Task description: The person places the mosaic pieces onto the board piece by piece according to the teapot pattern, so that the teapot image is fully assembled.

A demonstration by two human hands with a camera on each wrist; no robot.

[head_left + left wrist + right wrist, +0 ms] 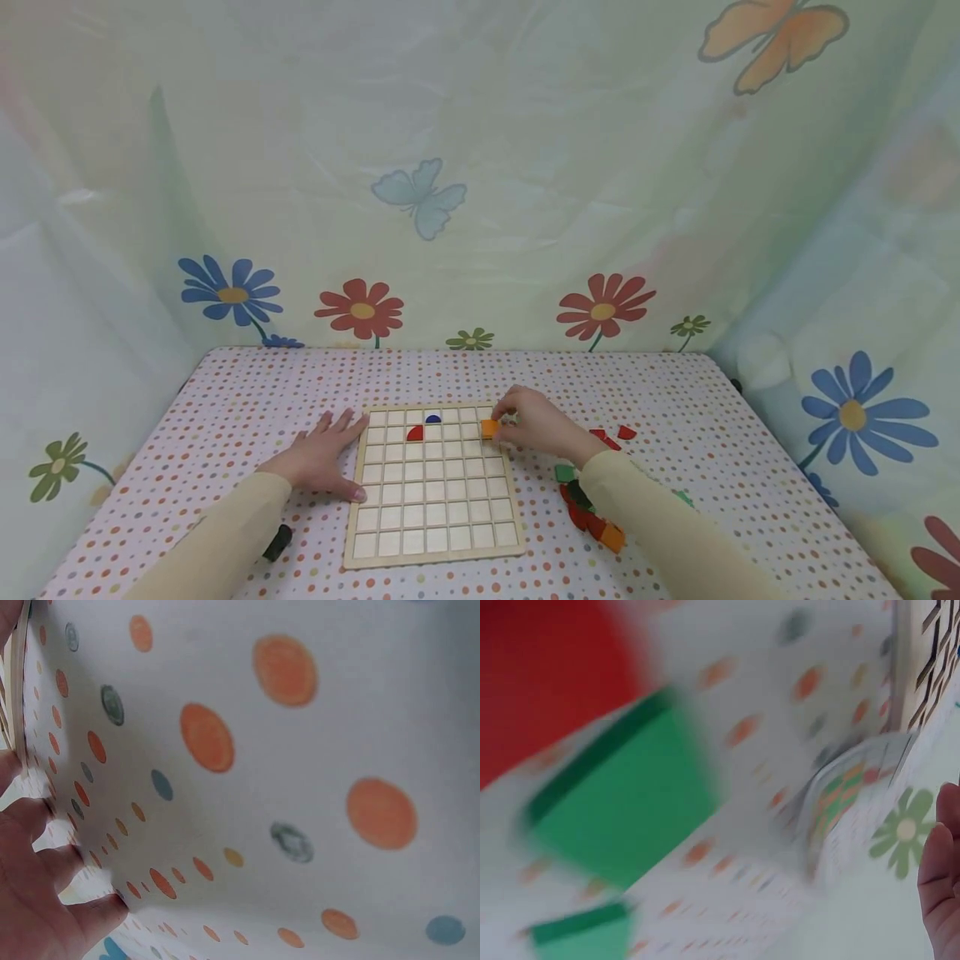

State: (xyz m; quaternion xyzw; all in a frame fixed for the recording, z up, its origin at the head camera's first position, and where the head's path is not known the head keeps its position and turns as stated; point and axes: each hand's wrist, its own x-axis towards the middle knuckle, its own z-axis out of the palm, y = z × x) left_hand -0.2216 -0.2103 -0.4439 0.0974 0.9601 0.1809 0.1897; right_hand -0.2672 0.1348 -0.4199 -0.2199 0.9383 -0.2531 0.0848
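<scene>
A wooden board with a grid of square cells [412,500] lies on the table. My left hand [324,457] rests with spread fingers at the board's left edge; in the left wrist view its fingertips [101,915] touch the dotted cloth. At the upper right of the grid, my right hand [528,423] pinches an orange square tile [489,429] between thumb and fingers. A red quarter-round tile [416,433] and a small blue rounded tile [432,419] sit in upper cells. The right wrist view shows part of that hand at its right border, the tile out of sight.
Loose red, green and orange tiles, among them an orange one [612,537], lie right of the board, partly behind my right sleeve. A white sheet printed with coloured squares [855,795] shows in the right wrist view. A black object [278,542] lies beside my left sleeve.
</scene>
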